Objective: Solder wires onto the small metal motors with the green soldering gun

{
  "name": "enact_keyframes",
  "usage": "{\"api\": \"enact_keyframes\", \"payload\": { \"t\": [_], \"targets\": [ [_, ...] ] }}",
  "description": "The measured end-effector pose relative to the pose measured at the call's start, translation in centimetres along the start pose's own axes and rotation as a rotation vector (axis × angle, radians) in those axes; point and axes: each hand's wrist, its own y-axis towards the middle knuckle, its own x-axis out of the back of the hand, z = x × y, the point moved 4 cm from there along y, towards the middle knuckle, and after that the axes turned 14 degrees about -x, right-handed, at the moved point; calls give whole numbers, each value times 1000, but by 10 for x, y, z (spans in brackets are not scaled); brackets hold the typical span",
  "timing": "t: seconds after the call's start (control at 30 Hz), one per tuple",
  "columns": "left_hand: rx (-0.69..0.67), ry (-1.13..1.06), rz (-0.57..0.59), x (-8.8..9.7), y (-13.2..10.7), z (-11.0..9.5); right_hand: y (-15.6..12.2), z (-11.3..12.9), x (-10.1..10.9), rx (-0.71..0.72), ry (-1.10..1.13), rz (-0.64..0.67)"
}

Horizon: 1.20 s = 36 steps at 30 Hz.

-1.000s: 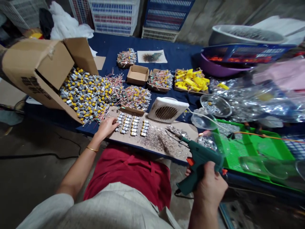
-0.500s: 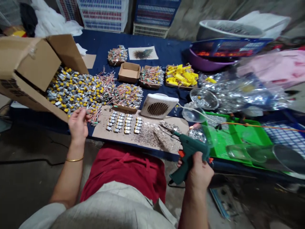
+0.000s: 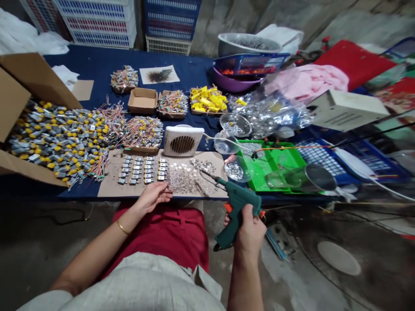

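My right hand point(image 3: 251, 229) is wrapped round the handle of a green soldering gun point(image 3: 238, 205) with an orange trigger. Its thin metal tip points up and left over the cardboard sheet point(image 3: 108, 183). My left hand point(image 3: 155, 196) is at the front edge of that sheet, thumb and fingertips pinched together; whatever is between them is too small to make out. Just beyond the left hand, small motors point(image 3: 148, 169) with yellow ends stand in short rows. Grey crumbs and bits of metal point(image 3: 184, 179) lie scattered between the hand and the gun's tip.
A white fan box point(image 3: 184, 140) stands behind the rows. At left, a carton point(image 3: 42, 82) spills loose motors point(image 3: 65, 134); wired motors point(image 3: 142, 131) lie beside it. Right of the gun are a bowl of small metal parts point(image 3: 236, 168), a green tray point(image 3: 259, 183) and a clear jug point(image 3: 304, 179).
My left hand has moved right, from the motor pile by the carton to the front of the cardboard sheet. The view has swung right; the soldering gun stays in my right hand.
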Motion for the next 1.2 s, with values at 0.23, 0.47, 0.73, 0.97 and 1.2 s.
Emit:
{"api": "enact_keyframes", "payload": {
  "t": [0.23, 0.47, 0.73, 0.97, 1.2],
  "targets": [
    [-602, 1090, -7, 13, -15, -20, 11, -9, -11, -80, -16, 83],
    [-880, 1479, 285, -31, -4, -15, 10, -12, -15, -88, -36, 123],
    [-862, 1564, 436, -39, 10, -8, 11, -17, -8, -127, -54, 93],
    [-955, 1627, 429, -42, 9, 1, 6, -11, -9, -123, -63, 111],
    [-839, 1464, 354, -36, 17, -2, 5, -18, 7, -187, 40, 119]
  ]
}}
